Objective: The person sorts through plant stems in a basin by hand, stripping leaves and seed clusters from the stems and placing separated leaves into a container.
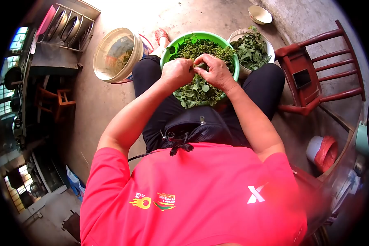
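Note:
A bright green basin [236, 65] sits between my knees, heaped with small green berry-like clusters [194, 49] and loose leaves [197, 95]. Over the middle of it my left hand [177, 73] and my right hand [215, 72] meet, their fingers closed in a pinch. A bit of green sprig [201, 66] shows between the fingertips; most of it is hidden by them. Just right of the basin, a white bucket [270, 51] is filled with green leafy stems [252, 51].
A large pale bucket [106, 71] with some green bits inside stands at left. To the right is a red wooden chair [305, 78]; a shallow bowl [260, 14] lies behind. A rack [71, 26] with pans is at far left, a red-and-white container [322, 151] at lower right.

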